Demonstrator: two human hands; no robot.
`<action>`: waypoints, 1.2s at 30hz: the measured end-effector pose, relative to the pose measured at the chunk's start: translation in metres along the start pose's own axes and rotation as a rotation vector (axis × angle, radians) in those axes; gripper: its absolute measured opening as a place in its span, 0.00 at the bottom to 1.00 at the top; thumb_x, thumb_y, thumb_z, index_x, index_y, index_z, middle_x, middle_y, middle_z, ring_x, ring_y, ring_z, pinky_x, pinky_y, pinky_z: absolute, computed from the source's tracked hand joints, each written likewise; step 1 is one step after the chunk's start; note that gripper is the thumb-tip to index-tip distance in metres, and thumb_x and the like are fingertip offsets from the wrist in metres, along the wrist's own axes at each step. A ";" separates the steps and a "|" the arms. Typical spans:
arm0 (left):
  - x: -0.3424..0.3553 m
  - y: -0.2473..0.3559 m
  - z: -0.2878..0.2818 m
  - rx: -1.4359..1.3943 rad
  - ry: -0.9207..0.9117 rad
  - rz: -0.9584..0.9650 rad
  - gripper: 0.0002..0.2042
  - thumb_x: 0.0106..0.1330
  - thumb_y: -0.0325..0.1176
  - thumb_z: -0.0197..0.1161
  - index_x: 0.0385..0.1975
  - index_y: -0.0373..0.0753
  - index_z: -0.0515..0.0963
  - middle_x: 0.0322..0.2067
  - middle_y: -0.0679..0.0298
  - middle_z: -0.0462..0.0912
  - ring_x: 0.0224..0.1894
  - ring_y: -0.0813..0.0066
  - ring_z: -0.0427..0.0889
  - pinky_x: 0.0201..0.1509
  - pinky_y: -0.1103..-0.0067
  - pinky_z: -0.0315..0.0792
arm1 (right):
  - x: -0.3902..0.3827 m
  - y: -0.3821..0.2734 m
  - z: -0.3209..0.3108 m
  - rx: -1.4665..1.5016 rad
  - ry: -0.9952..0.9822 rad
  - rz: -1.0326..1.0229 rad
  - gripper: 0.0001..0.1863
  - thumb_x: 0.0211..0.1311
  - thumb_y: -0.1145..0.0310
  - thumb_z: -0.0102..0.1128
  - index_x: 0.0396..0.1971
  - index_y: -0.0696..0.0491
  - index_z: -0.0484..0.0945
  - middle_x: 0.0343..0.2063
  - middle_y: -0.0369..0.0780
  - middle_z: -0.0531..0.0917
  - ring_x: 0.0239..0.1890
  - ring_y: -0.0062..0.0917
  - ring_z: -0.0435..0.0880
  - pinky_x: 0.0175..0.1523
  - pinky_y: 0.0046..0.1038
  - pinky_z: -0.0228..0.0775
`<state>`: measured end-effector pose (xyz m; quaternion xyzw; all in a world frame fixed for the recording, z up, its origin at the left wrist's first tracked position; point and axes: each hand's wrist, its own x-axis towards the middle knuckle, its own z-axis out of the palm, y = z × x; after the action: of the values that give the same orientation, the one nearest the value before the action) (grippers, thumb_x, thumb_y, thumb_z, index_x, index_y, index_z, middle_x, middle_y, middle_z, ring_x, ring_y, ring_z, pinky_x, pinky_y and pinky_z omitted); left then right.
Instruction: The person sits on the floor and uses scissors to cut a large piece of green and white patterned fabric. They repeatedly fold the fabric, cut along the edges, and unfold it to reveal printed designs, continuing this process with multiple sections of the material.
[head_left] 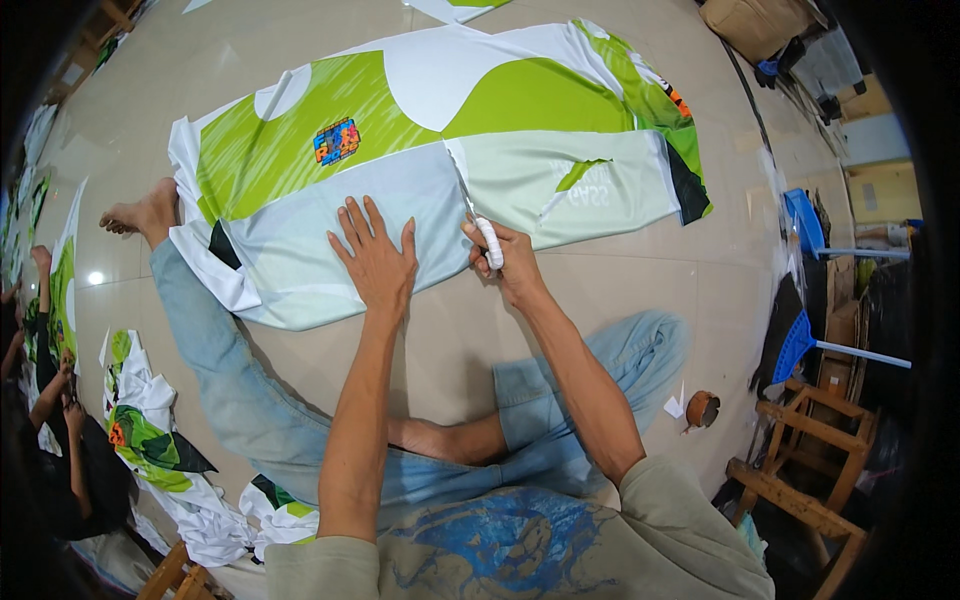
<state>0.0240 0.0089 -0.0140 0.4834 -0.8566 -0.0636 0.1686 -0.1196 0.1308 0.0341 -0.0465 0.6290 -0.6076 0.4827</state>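
Note:
A large printed fabric piece (540, 95) in lime green and white lies on the tiled floor in front of me, its near part folded over with the pale reverse side up. My left hand (380, 262) rests flat on that pale layer, fingers spread. To its right, my right hand (512, 265) is closed on scissors (489, 243) whose handle is wrapped in white. Their blades point away from me along a cut running from the fabric's near edge towards the green part. How far apart the blades are, I cannot tell.
My bent legs in jeans (220, 330) frame the work. Crumpled green-and-white fabric (155, 430) lies at left, beside another person's arms (75, 430). A small brown round container (703, 408), wooden stool (810, 430) and blue dustpan (797, 345) stand at right.

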 end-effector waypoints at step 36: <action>0.002 -0.002 -0.005 0.004 -0.023 -0.025 0.36 0.73 0.55 0.48 0.71 0.33 0.57 0.74 0.49 0.52 0.77 0.53 0.44 0.77 0.51 0.35 | 0.057 -0.036 0.014 -0.024 -0.081 -0.007 0.22 0.56 0.59 0.75 0.44 0.59 0.84 0.19 0.35 0.79 0.17 0.13 0.73 0.22 0.16 0.61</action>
<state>0.0262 0.0069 -0.0094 0.4934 -0.8526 -0.0696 0.1570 -0.1593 0.0741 0.0344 -0.0791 0.6160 -0.5994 0.5050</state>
